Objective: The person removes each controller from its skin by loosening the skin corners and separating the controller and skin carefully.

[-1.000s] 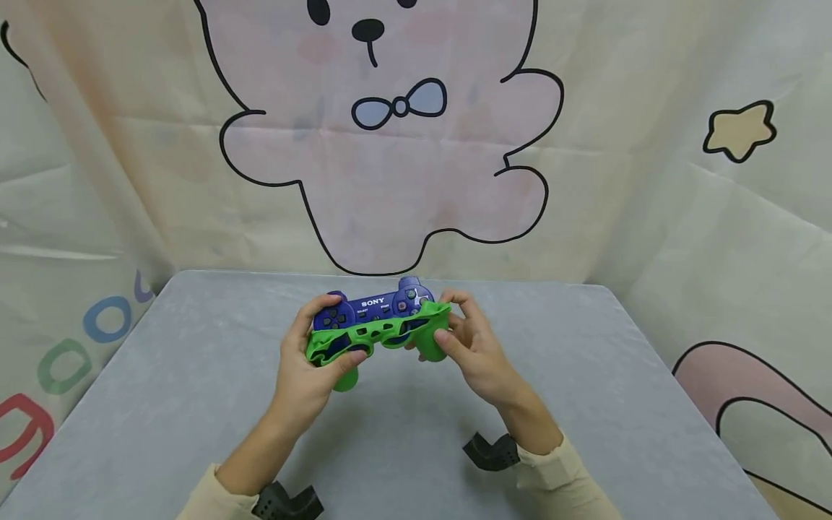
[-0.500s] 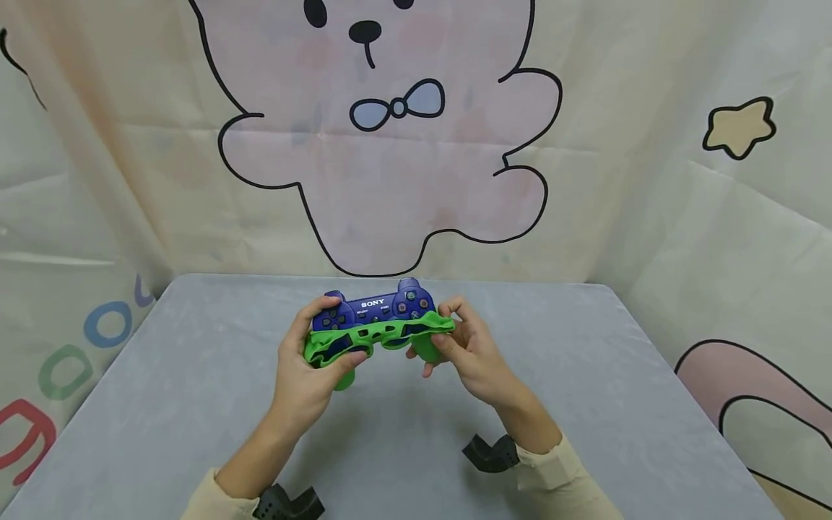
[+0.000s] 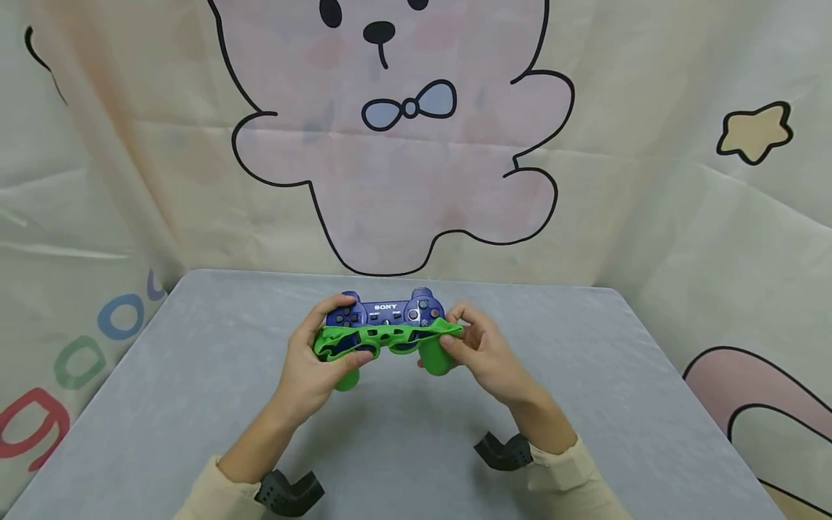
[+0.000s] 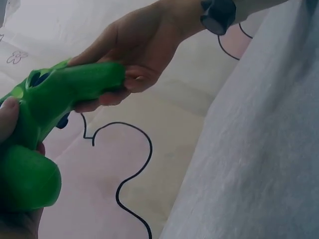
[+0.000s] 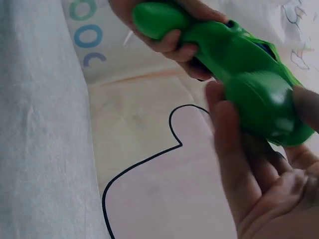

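A blue Sony game controller (image 3: 390,312) is held up above the table, its button side showing. A stretchy green cover (image 3: 383,336), seemingly silicone, wraps its lower part and both grips, while the upper face is bare. My left hand (image 3: 304,372) grips the controller's left end, index finger on the top edge and thumb over the cover. On the other side my right hand (image 3: 489,355) pinches the cover's right corner between thumb and index finger. In the right wrist view the covered right grip (image 5: 259,107) lies among the fingers of that hand.
A grey cloth-covered table (image 3: 416,448) spreads beneath both hands. Behind it hangs a cream curtain (image 3: 624,130) printed with a bear and a star. Black wrist mounts (image 3: 289,494) sit at both sleeve cuffs.
The cover's right corner has been drawn outward and slightly down by the right hand. The controller now sits more level. My left hand keeps its grip, and the head view has shifted slightly.
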A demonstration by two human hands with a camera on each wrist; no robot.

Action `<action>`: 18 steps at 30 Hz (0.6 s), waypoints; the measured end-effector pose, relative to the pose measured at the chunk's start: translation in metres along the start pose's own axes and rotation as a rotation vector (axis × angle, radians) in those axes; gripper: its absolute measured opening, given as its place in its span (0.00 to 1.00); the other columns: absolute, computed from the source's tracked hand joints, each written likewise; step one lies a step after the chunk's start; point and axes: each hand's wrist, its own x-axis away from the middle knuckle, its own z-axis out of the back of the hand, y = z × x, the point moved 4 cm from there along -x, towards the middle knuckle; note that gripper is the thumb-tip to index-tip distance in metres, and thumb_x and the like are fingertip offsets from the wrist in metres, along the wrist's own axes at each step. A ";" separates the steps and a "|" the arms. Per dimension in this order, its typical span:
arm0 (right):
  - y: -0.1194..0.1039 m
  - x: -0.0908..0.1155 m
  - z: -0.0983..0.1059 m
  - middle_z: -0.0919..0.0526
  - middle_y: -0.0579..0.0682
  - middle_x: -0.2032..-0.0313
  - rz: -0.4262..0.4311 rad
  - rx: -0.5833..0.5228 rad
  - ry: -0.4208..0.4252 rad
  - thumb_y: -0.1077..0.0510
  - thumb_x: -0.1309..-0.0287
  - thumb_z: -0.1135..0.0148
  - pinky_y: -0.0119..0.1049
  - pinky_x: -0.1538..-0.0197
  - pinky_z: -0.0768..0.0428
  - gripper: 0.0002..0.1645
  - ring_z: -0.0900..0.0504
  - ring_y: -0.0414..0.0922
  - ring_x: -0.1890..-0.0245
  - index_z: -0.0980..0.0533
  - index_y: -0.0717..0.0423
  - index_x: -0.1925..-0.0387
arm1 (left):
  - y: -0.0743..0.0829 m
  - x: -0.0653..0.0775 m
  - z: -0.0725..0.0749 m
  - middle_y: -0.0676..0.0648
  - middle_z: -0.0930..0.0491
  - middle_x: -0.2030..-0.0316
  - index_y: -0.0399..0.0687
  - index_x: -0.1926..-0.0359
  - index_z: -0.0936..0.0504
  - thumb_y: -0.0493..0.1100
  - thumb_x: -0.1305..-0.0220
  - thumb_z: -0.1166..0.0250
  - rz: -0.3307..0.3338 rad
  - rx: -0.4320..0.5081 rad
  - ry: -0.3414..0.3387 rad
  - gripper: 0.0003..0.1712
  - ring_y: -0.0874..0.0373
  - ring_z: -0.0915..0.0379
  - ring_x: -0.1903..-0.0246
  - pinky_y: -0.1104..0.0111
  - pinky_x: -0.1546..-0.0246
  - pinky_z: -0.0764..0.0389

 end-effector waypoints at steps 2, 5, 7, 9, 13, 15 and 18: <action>0.002 -0.001 0.001 0.13 0.47 0.53 -0.026 -0.028 0.006 0.59 0.24 0.49 0.37 0.58 0.12 0.09 0.09 0.47 0.59 0.39 0.53 0.51 | 0.001 -0.001 0.001 0.44 0.26 0.40 0.53 0.31 0.32 0.32 0.43 0.26 0.000 0.001 -0.010 0.41 0.54 0.20 0.49 0.69 0.56 0.14; 0.007 -0.002 -0.003 0.13 0.47 0.51 -0.068 -0.073 0.028 0.57 0.22 0.52 0.38 0.57 0.12 0.18 0.10 0.46 0.57 0.44 0.48 0.38 | 0.002 -0.001 0.002 0.46 0.27 0.39 0.54 0.30 0.33 0.31 0.42 0.26 0.029 0.011 0.040 0.42 0.55 0.20 0.48 0.70 0.55 0.14; 0.011 -0.003 -0.008 0.13 0.47 0.51 -0.089 -0.082 0.016 0.55 0.21 0.55 0.38 0.60 0.12 0.24 0.10 0.45 0.59 0.47 0.48 0.30 | 0.003 -0.001 0.004 0.47 0.27 0.39 0.55 0.30 0.33 0.30 0.41 0.28 0.054 0.038 0.101 0.42 0.56 0.20 0.48 0.70 0.55 0.15; 0.015 -0.004 -0.012 0.12 0.45 0.53 -0.095 -0.066 -0.003 0.52 0.20 0.57 0.37 0.64 0.13 0.26 0.10 0.43 0.62 0.45 0.54 0.28 | 0.004 0.000 0.005 0.48 0.27 0.40 0.56 0.30 0.34 0.30 0.40 0.29 0.076 0.055 0.157 0.41 0.57 0.20 0.49 0.72 0.55 0.15; 0.016 -0.006 -0.013 0.10 0.48 0.58 -0.051 0.020 0.015 0.46 0.19 0.59 0.35 0.70 0.14 0.30 0.11 0.40 0.69 0.30 0.69 0.39 | 0.007 0.000 0.004 0.47 0.26 0.40 0.54 0.30 0.33 0.28 0.41 0.29 0.069 0.061 0.181 0.41 0.56 0.21 0.48 0.72 0.54 0.15; 0.016 -0.006 -0.010 0.11 0.57 0.58 -0.020 0.071 0.032 0.45 0.20 0.58 0.36 0.72 0.15 0.32 0.12 0.40 0.71 0.26 0.72 0.45 | 0.008 0.000 0.002 0.47 0.27 0.39 0.54 0.30 0.33 0.28 0.42 0.28 0.056 0.051 0.170 0.42 0.55 0.21 0.47 0.71 0.54 0.15; 0.015 -0.007 -0.008 0.13 0.63 0.58 0.008 0.145 0.016 0.45 0.21 0.54 0.37 0.76 0.16 0.31 0.13 0.41 0.73 0.23 0.72 0.50 | 0.009 0.001 0.001 0.46 0.27 0.38 0.53 0.30 0.33 0.28 0.42 0.28 0.031 0.044 0.159 0.42 0.55 0.22 0.46 0.71 0.53 0.15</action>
